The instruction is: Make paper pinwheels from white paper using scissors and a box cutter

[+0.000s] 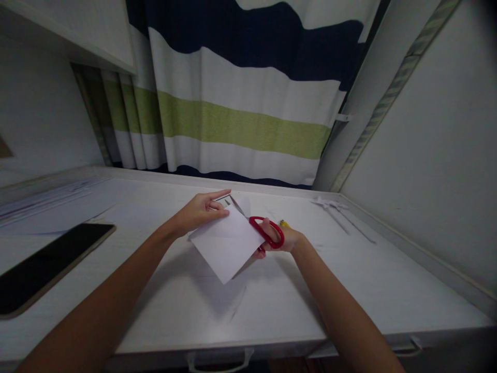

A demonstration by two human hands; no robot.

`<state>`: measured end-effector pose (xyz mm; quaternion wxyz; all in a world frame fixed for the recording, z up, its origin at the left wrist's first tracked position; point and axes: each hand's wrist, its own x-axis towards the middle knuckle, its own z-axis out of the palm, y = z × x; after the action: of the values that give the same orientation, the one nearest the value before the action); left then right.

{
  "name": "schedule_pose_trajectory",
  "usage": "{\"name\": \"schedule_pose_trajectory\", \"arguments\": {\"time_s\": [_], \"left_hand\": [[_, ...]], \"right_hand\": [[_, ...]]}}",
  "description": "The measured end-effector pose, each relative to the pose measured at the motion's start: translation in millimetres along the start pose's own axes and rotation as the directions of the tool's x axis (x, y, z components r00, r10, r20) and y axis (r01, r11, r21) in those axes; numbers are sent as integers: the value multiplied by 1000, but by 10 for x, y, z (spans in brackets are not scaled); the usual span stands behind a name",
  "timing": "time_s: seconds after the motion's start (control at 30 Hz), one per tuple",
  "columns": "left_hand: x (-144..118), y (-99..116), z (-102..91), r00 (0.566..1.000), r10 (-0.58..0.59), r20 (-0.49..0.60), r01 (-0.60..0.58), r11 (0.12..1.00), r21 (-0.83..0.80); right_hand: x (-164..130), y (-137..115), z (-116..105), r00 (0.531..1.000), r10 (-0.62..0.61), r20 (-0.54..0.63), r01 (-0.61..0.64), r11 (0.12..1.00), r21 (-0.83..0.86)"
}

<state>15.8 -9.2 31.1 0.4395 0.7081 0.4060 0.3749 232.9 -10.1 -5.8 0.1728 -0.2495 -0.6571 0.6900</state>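
Observation:
My left hand (202, 211) holds a white sheet of paper (227, 246) by its upper left edge, lifted a little above the white desk (272, 305). My right hand (282, 239) grips red-handled scissors (267, 231), fingers through the loops. The metal blades (237, 204) point up and left along the paper's top edge, near my left fingertips. A small flap of paper (244, 202) stands just beyond the blades. Part of my right hand is hidden behind the sheet.
A dark tablet or phone (46, 264) lies at the desk's left. Paper strips (341, 212) rest at the back right, more sheets (50, 199) at the back left. A striped curtain (240, 103) hangs behind; a wall closes the right side. A drawer handle (219, 360) sits at the front edge.

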Motion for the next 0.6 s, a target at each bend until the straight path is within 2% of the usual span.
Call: {"name": "schedule_pose_trajectory", "arguments": {"time_s": [0.33,0.6], "left_hand": [[7,-6,-4,1000,8,-14,-8,1000,19],[0,-8,-4,1000,8,0,-8,1000,7]], "right_hand": [[28,29,-17,997,55,-60,-60,993,-98],[31,-56,59,999,1,-44,-9,980,-200]]}}
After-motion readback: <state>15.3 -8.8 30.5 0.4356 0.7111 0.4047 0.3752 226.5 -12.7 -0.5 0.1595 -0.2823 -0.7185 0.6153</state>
